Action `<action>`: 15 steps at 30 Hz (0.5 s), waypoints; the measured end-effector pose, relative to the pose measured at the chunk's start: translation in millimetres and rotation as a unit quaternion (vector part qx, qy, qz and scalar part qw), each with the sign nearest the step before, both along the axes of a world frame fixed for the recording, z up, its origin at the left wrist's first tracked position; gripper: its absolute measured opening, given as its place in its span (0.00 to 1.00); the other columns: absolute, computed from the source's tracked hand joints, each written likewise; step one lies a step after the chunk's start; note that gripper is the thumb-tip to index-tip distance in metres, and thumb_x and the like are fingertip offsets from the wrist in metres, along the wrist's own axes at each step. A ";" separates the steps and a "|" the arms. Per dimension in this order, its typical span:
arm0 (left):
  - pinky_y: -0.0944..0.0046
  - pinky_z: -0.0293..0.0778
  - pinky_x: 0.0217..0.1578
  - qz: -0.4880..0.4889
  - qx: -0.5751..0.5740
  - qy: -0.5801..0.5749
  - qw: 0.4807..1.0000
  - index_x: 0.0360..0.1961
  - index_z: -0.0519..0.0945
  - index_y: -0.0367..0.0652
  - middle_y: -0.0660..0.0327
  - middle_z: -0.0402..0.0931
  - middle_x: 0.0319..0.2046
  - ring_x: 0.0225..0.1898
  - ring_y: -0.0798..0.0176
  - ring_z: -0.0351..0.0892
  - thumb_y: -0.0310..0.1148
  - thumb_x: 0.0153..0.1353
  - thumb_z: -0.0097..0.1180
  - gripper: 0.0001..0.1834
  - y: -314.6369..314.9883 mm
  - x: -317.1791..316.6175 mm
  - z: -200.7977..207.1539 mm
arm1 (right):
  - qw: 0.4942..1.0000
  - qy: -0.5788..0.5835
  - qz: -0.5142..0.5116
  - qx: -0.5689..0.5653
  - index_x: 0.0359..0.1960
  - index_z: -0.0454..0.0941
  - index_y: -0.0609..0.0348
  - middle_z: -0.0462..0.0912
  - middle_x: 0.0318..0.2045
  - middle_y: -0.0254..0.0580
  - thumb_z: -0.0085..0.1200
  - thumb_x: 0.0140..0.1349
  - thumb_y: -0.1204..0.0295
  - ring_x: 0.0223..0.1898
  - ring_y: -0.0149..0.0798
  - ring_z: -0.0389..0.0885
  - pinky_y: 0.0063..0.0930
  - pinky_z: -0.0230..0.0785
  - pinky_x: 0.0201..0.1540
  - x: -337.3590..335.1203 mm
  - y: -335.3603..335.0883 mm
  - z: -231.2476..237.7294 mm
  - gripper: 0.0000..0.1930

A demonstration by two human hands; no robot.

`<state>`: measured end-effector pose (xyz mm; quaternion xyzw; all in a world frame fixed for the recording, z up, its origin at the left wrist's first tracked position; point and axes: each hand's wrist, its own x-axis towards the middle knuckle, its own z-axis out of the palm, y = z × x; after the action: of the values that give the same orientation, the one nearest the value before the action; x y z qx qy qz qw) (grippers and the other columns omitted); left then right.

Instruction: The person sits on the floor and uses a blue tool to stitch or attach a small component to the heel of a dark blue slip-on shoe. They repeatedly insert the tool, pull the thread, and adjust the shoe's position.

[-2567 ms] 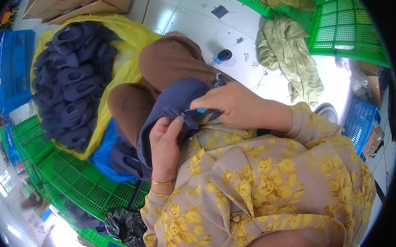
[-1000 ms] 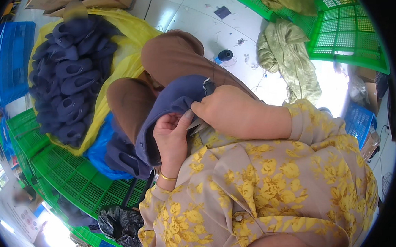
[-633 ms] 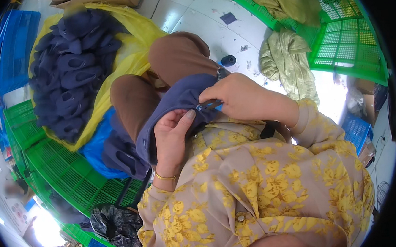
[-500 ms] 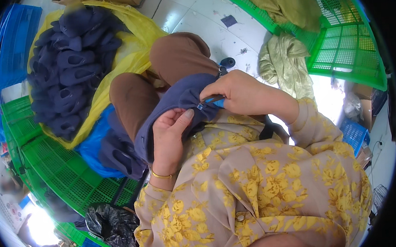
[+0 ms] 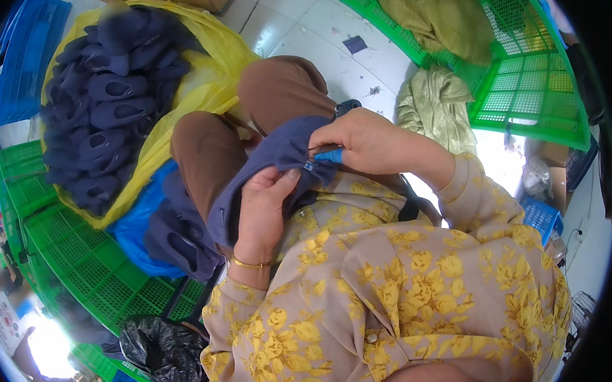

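A dark blue soft fabric piece (image 5: 265,167) lies across my brown-trousered lap. My left hand (image 5: 263,207) is closed on its near edge, thumb on top and fingers underneath. Closed over a small dark metal tool with a blue part (image 5: 329,157), my right hand (image 5: 370,142) works at the piece's right end; the tool's exact kind is partly hidden by the fingers. Just below its tip, a small shiny bit (image 5: 309,166) shows on the fabric, beside my left thumb.
Left of my knees, a yellow plastic bag (image 5: 202,77) holds a heap of dark blue fabric pieces with oval openings (image 5: 118,87). More lie on blue plastic (image 5: 139,234). Green mesh crates (image 5: 91,266) stand left and upper right, near pale green cloth (image 5: 438,103). A black bag (image 5: 165,357) sits lower left.
Both hands keep their hold in nearly the same place. My right hand has turned slightly, and more of the tool's blue part shows. The whole view has shifted a little.
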<state>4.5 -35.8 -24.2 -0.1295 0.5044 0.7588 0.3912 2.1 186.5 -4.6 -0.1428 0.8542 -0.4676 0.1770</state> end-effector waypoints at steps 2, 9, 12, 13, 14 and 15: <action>0.74 0.72 0.41 0.005 0.003 -0.007 1.000 0.43 0.82 0.36 0.65 0.83 0.37 0.36 0.76 0.78 0.25 0.65 0.54 0.08 1.3 0.8 -0.3 | 1.000 0.009 0.010 0.019 0.37 0.81 0.57 0.83 0.30 0.52 0.52 0.52 0.80 0.35 0.57 0.80 0.45 0.71 0.37 -1.7 -3.6 3.9 0.11; 0.74 0.72 0.40 0.023 -0.010 -0.017 1.000 0.41 0.82 0.37 0.67 0.82 0.36 0.35 0.76 0.77 0.25 0.65 0.55 0.07 1.2 -1.2 5.6 | 0.999 0.023 0.021 0.041 0.36 0.78 0.61 0.82 0.30 0.53 0.56 0.54 0.76 0.34 0.56 0.81 0.41 0.71 0.34 -7.1 -8.9 9.7 0.08; 0.74 0.68 0.36 0.013 -0.064 0.012 0.998 0.39 0.82 0.37 0.69 0.79 0.32 0.32 0.75 0.72 0.28 0.64 0.58 0.06 -1.9 0.3 -2.2 | 0.998 0.023 -0.058 0.010 0.36 0.78 0.62 0.83 0.30 0.53 0.57 0.57 0.71 0.33 0.55 0.83 0.40 0.73 0.34 -1.7 -15.2 10.6 0.08; 0.73 0.67 0.35 -0.004 -0.101 0.019 0.995 0.39 0.82 0.36 0.69 0.78 0.31 0.31 0.75 0.71 0.28 0.63 0.59 0.07 -3.5 1.7 2.9 | 0.996 0.014 -0.080 0.027 0.35 0.80 0.59 0.83 0.30 0.54 0.57 0.59 0.60 0.32 0.57 0.83 0.43 0.75 0.35 0.1 -21.5 13.2 0.14; 0.73 0.66 0.33 0.016 -0.103 0.011 0.994 0.37 0.81 0.38 0.70 0.77 0.29 0.29 0.75 0.69 0.29 0.62 0.60 0.06 -1.8 1.8 4.2 | 0.995 0.025 -0.089 0.047 0.34 0.80 0.58 0.83 0.28 0.54 0.57 0.59 0.57 0.31 0.57 0.82 0.44 0.74 0.34 1.0 -25.8 17.0 0.15; 0.73 0.64 0.30 0.025 -0.097 0.002 0.995 0.35 0.81 0.40 0.71 0.75 0.28 0.27 0.75 0.68 0.30 0.62 0.61 0.05 1.2 2.2 1.4 | 0.991 0.024 -0.105 0.078 0.33 0.80 0.59 0.82 0.27 0.55 0.57 0.58 0.56 0.31 0.57 0.82 0.46 0.73 0.34 3.3 -28.7 12.9 0.16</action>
<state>6.7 -34.6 -22.8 -0.1777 0.5730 0.7161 0.3569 5.4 157.8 8.4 -0.0492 0.9023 -0.4119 0.1175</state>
